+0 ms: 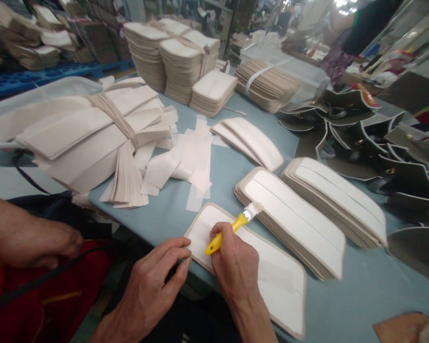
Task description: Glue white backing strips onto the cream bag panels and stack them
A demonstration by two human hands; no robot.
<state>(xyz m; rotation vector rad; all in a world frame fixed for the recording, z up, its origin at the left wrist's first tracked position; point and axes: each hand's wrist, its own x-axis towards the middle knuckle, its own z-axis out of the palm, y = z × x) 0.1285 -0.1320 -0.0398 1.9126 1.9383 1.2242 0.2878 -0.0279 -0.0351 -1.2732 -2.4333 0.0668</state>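
My right hand (pixel 234 267) grips a paintbrush (pixel 232 233) with a yellow handle, its pale bristles pointing up and away. Beneath this hand lies a long white panel (pixel 282 281) with rounded corners and a beige rim, at the near table edge. At the left end of that panel, the fingertips and thumb of my left hand (pixel 160 276) close on its edge. Just beyond the brush stands a stack of similar panels (pixel 293 214), with a second stack (pixel 339 200) to its right. The bristles overlap the nearer stack in view; contact is unclear.
Tied beige strips (pixel 82 133) and loose pale strips (pixel 193 162) cover the table's left. Curved pieces (pixel 250 138), panel bundles (pixel 184 62) and a clear bin (pixel 307 71) stand farther back. Dark bag pieces (pixel 364 138) crowd the right. Another person's hand (pixel 39 238) is at left.
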